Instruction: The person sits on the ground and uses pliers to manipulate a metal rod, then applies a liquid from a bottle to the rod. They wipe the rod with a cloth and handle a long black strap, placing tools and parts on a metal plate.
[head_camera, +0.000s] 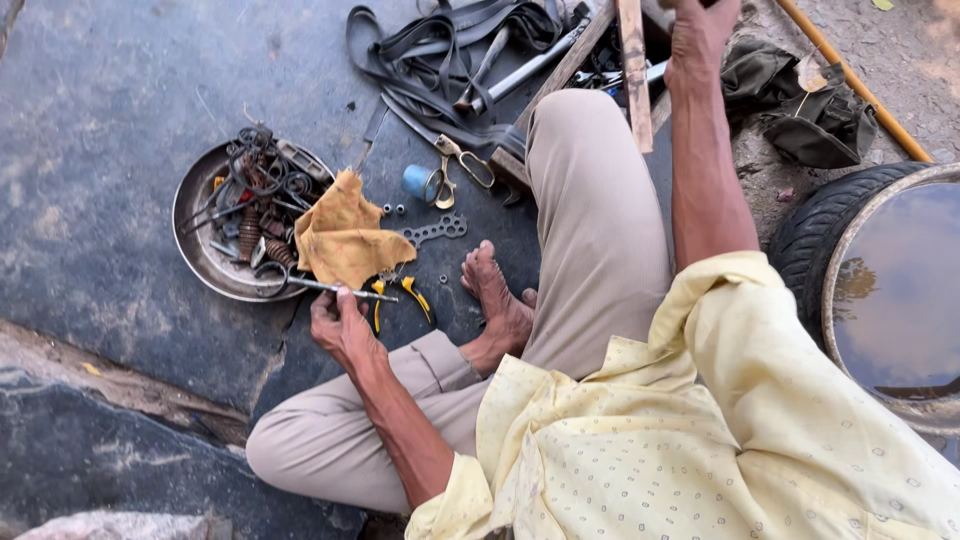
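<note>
Left hand (340, 325) grips a thin metal rod (340, 290) beside the round metal tray (195, 255). Right hand (700, 30) reaches the wooden box (632, 70); grip not discernible.

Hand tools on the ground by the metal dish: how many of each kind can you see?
Scissors: 1
Yellow-handled pliers: 1
Flat multi-hole wrench: 1
Thin metal rod, held in the left hand: 1
Total: 4
The tangle inside the metal dish is too cluttered to count.

Pale yellow dotted shirt (700, 430), short sleeves, fills the frame's lower right; beige trousers (590, 220) at centre; feet bare.
</note>
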